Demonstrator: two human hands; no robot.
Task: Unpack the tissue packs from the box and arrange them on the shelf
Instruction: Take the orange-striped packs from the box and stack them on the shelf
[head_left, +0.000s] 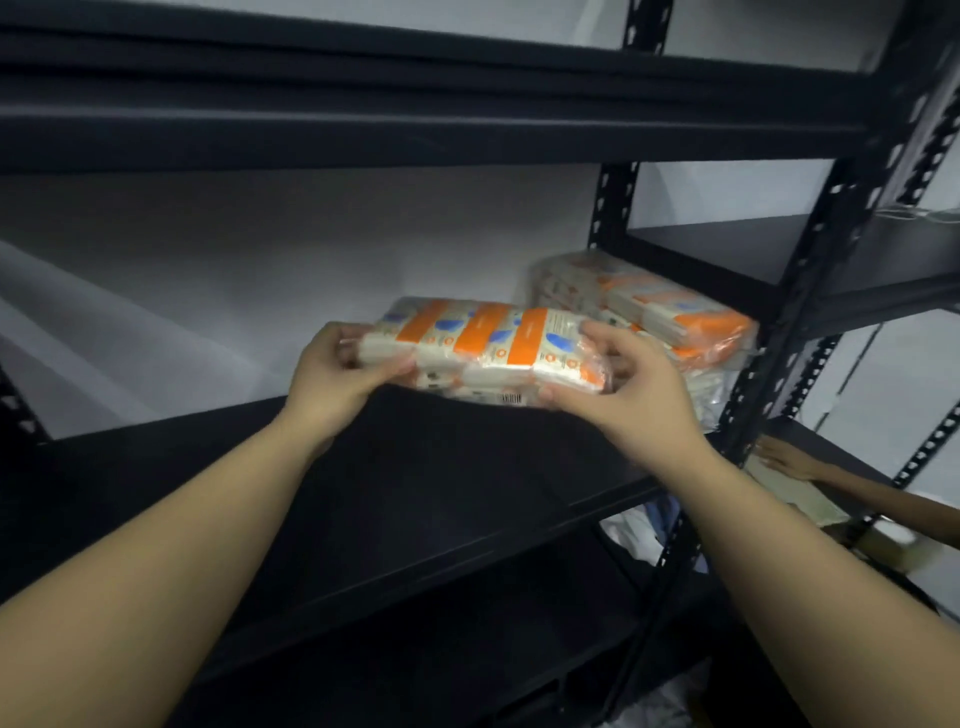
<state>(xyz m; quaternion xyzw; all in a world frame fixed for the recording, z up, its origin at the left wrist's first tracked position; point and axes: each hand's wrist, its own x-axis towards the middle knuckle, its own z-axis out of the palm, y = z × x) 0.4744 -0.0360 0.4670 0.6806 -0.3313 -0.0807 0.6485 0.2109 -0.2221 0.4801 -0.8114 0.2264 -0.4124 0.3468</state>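
Observation:
I hold a plastic-wrapped tissue pack (483, 348), white with orange bands and blue marks, just above the black shelf (291, 467). My left hand (337, 379) grips its left end and my right hand (623, 379) grips its right end, thumb underneath near the barcode. To the right, a stack of the same tissue packs (670, 306) lies at the shelf's right end against the upright. The box is not in view.
A black shelf board (415, 98) spans overhead. The perforated black upright (810, 291) stands at the right. Another person's hand (789, 460) reaches onto the neighbouring shelf at the right. White and blue bags (644, 530) lie below.

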